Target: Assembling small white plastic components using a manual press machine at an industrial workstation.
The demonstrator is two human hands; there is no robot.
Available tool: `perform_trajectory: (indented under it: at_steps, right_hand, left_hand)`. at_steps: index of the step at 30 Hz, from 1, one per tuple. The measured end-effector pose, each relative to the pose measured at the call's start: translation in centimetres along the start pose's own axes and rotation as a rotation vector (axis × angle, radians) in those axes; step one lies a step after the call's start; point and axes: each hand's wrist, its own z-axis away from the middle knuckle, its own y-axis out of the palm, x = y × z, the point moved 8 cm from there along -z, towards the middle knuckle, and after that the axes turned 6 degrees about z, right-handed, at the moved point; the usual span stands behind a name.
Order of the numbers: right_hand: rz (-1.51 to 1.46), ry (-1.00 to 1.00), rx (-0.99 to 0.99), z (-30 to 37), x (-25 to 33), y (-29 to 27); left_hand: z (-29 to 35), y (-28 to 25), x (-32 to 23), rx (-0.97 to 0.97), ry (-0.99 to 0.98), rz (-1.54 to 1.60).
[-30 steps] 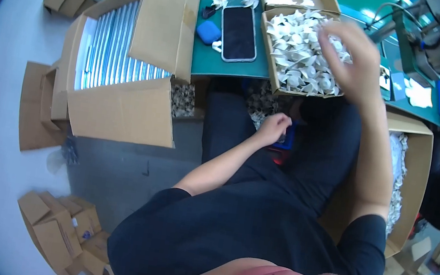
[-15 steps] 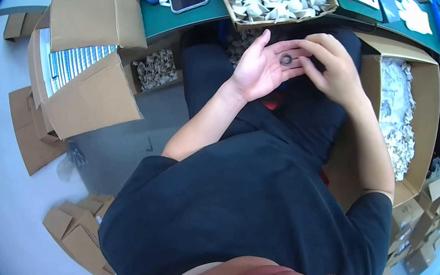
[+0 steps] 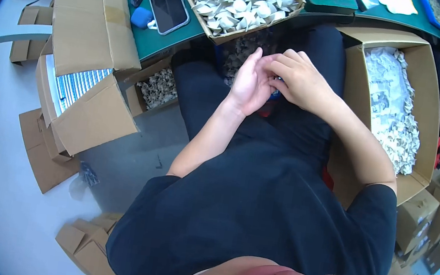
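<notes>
Standing at the left of the frame, an open cardboard box (image 3: 101, 121) is showing blue-and-white strips (image 3: 82, 87) between its flaps. Just right of it, below the table (image 3: 148, 44), a small carton is holding grey-white scraps (image 3: 157, 88). At upper left of centre, a blue case (image 3: 141, 18) and a phone (image 3: 168, 7) are lying on the table. At upper centre, a shallow box (image 3: 218, 40) is holding heaped white pieces (image 3: 244, 3). Below it, the left hand (image 3: 251, 85) is resting half cupped, and the right hand (image 3: 301, 81) is sitting curled over its fingers. I cannot tell whether either grip is holding anything, since the fingers are hiding it. Toward the right, a large carton (image 3: 428, 105) is holding a plastic bag (image 3: 385, 82) and pale scraps (image 3: 402, 143).

Anything small between those fingers could be slipping into the lap, I judge, if the palm tilts; a knocked shallow box could be spilling pieces. I am counting two hands, one phone, one blue case, three cartons or boxes named at left and centre, and one large carton; the white pieces are lying too thickly to count.
</notes>
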Motion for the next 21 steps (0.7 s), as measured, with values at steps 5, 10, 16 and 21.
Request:
perform_trajectory:
  at_steps: [5, 10, 16, 21]
  right_hand:
    - [0.098, 0.000, 0.131, 1.0, -0.7, 0.0]
    - [-0.073, 0.058, 0.275, 1.1, -1.4, 0.5]
    - [-0.117, -0.061, 0.252, 1.0, -1.0, 0.5]
    - [-0.130, 0.092, -0.059, -1.5, -5.0, -7.1]
  left_hand:
    - [-0.3, -1.7, 0.7, -0.054, -0.014, 0.050]
    - [0.4, -1.0, 0.8, -0.024, -0.015, 0.033]
    - [0.3, -1.1, 0.9, 0.036, -0.045, 0.056]
    - [1.5, 0.0, -1.1, 0.116, 0.001, -0.094]
